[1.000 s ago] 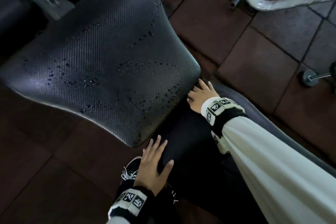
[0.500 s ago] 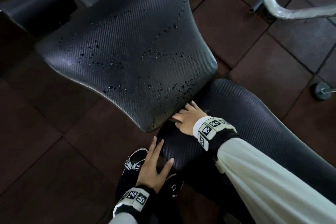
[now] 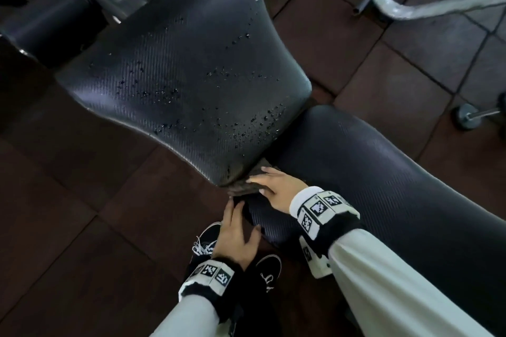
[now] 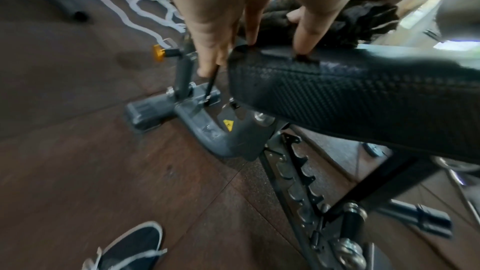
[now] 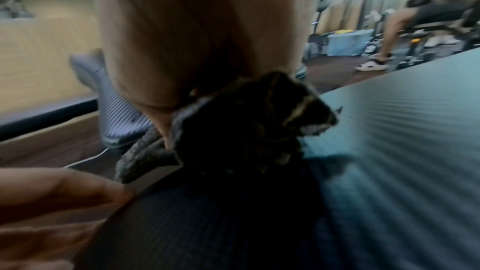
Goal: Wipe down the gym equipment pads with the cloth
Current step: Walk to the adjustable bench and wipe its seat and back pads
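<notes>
The black textured seat pad [image 3: 191, 76] carries scattered water droplets. Beside it lies the long back pad [image 3: 383, 186], seen from the side as the back pad [image 4: 350, 100] in the left wrist view. My right hand [image 3: 276, 189] holds a dark bunched cloth [image 3: 246, 186] against the back pad's near end corner, right at the gap between the two pads. The cloth [image 5: 246, 130] bulges up under the right hand [image 5: 182, 48]. My left hand [image 3: 238, 235] lies with straight fingers on the end of the back pad. Past the left hand [image 4: 207, 28] the cloth [image 4: 350, 19] shows.
The grey bench frame [image 4: 207, 130] with a yellow knob [image 4: 158, 52] stands on brown rubber tiles. My shoes [image 3: 208, 238] are just below the pad. Black roller pads [image 3: 49, 27] sit far left, a wrapped bar [image 3: 405, 8] far right. Another person [image 5: 415, 17] sits in the distance.
My right hand has slid with the cloth along the end of the back pad toward its near corner. The left hand has stayed on the pad's end. The view has shifted.
</notes>
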Action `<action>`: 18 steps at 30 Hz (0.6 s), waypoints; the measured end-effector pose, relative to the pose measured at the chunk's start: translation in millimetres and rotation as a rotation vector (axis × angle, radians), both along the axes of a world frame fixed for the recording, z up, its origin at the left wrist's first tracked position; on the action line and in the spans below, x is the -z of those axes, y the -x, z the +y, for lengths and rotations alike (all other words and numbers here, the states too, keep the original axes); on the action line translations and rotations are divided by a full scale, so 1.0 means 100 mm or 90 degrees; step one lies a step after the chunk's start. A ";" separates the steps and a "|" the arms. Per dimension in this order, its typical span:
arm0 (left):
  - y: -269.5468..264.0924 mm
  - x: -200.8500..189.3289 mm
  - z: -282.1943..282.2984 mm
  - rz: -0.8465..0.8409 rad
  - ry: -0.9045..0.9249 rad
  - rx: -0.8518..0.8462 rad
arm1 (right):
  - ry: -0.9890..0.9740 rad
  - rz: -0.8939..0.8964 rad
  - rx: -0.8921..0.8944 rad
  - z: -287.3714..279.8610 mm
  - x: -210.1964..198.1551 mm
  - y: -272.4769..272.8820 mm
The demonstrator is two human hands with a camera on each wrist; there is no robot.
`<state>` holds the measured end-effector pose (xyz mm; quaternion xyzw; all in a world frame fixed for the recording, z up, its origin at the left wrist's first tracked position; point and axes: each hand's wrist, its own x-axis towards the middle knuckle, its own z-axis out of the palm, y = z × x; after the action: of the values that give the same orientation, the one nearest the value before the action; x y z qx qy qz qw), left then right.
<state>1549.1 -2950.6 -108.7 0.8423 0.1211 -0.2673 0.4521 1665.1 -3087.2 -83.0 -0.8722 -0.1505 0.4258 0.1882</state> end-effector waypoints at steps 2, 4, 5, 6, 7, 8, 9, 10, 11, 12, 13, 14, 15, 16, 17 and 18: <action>-0.11 -0.06 -0.05 0.035 -0.022 0.074 | -0.011 -0.005 0.087 -0.20 -0.09 0.09; -0.24 -0.10 -0.12 0.070 -0.063 0.145 | -0.039 -0.031 0.154 -0.41 -0.22 0.20; -0.30 -0.11 -0.17 0.085 -0.089 0.177 | -0.052 -0.054 0.195 -0.51 -0.30 0.25; -0.36 -0.13 -0.22 0.098 -0.115 0.208 | -0.065 -0.082 0.245 -0.61 -0.39 0.32; -0.42 -0.15 -0.27 0.107 -0.137 0.239 | -0.075 -0.115 0.304 -0.71 -0.48 0.39; -0.46 -0.18 -0.32 0.110 -0.150 0.268 | -0.079 -0.151 0.369 -0.80 -0.58 0.48; -0.49 -0.19 -0.37 0.108 -0.154 0.298 | -0.078 -0.187 0.437 -0.89 -0.65 0.58; -0.51 -0.19 -0.41 0.104 -0.157 0.328 | -0.076 -0.219 0.502 -0.97 -0.71 0.68; -0.52 -0.19 -0.45 0.104 -0.166 0.359 | -0.071 -0.250 0.560 -1.05 -0.76 0.78; -0.52 -0.18 -0.48 0.106 -0.181 0.385 | -0.063 -0.281 0.608 -1.12 -0.81 0.90; -0.53 -0.16 -0.50 0.109 -0.199 0.404 | -0.054 -0.315 0.650 -1.18 -0.86 1.01; -0.53 -0.16 -0.53 0.114 -0.217 0.419 | -0.044 -0.352 0.689 -1.23 -0.91 1.12; -0.53 -0.15 -0.55 0.120 -0.232 0.429 | -0.034 -0.390 0.722 -1.27 -0.96 1.23; -0.54 -0.15 -0.57 0.125 -0.245 0.436 | -0.025 -0.428 0.754 -1.30 -1.01 1.33; -0.54 -0.15 -0.59 0.125 -0.257 0.441 | -0.017 -0.470 0.785 -1.31 -1.06 1.44; -0.54 -0.15 -0.61 0.124 -0.269 0.445 | -0.010 -0.514 0.817 -1.32 -1.10 1.54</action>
<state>1603.0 -3011.4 -93.7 0.8776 -0.0777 -0.4525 0.1376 1511.0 -3219.1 27.1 -0.8755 0.3264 -0.1207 0.3352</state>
